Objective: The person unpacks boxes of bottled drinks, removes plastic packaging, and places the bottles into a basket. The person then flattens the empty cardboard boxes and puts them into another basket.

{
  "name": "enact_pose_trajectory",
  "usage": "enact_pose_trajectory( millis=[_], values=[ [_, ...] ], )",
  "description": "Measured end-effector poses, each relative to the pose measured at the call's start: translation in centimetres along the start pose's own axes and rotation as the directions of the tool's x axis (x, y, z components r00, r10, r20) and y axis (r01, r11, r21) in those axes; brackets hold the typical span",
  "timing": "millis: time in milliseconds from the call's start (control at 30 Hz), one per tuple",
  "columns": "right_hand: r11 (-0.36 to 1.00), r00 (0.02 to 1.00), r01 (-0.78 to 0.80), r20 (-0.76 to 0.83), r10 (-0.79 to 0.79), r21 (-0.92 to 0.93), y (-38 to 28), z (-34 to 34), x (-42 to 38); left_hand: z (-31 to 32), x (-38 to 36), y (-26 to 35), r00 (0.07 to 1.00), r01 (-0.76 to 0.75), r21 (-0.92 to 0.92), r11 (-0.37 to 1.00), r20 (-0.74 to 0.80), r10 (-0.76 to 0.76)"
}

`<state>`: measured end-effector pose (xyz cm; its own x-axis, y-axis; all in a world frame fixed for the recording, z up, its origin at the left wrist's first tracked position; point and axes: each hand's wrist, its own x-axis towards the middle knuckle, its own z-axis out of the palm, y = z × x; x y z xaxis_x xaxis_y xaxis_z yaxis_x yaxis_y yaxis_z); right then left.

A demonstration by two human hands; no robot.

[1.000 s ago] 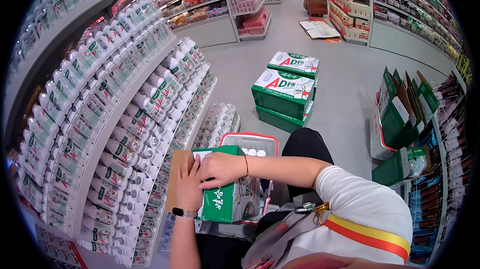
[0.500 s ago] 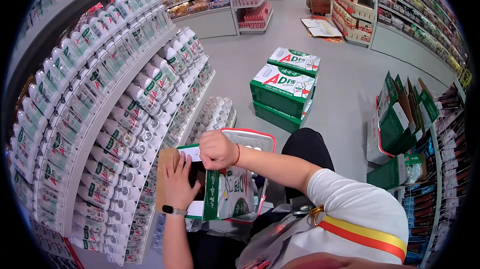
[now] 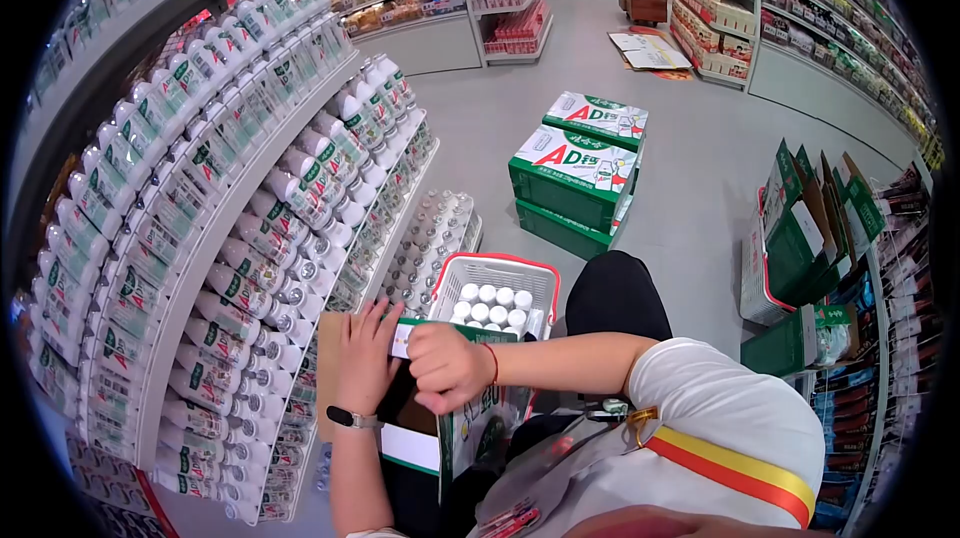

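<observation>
A green and white carton stands in front of me with its top open and its inside dark. My left hand, a watch on its wrist, lies with outstretched fingers on the brown cardboard flap. Closed at the carton's upper edge is my right hand, gripping it by the look of it; its fingertips are partly hidden. Just beyond, a white basket with a red rim holds several white-capped bottles.
Shelves of white bottles curve along the left. Green and white cartons are stacked on the floor ahead. To the right, flattened cartons stand in another basket. Cardboard sheets lie farther back.
The carton and my right hand have shifted down and slightly right, uncovering the bottles in the basket. My left hand's fingers now reach higher on the flap.
</observation>
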<state>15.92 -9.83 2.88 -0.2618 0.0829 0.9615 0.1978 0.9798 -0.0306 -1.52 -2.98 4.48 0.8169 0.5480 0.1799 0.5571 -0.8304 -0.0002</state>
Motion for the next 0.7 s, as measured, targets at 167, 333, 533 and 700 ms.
enact_pose_trajectory(
  millis=[167,333,533,700],
  values=[
    [0.999,0.998,0.000,0.070,-0.003,0.035,-7.1,3.1,0.6,-3.2,-1.0,-0.4,0.983,-0.169,-0.427,0.888,-0.008,0.183],
    [0.999,0.993,-0.024,0.120,0.019,0.038,-8.5,3.5,0.6,-5.2,1.2,0.7,0.964,0.196,-0.492,0.848,0.255,-0.074],
    [0.983,0.974,-0.126,0.171,0.148,-0.135,-7.7,1.2,0.0,-0.4,5.2,5.0,0.935,0.044,-0.396,0.917,-0.308,-0.178],
    [0.964,0.984,-0.171,0.019,0.179,-0.203,-6.9,-4.4,-1.9,-2.5,0.4,9.0,0.819,-0.215,-0.040,0.976,-0.552,0.157]
  ],
)
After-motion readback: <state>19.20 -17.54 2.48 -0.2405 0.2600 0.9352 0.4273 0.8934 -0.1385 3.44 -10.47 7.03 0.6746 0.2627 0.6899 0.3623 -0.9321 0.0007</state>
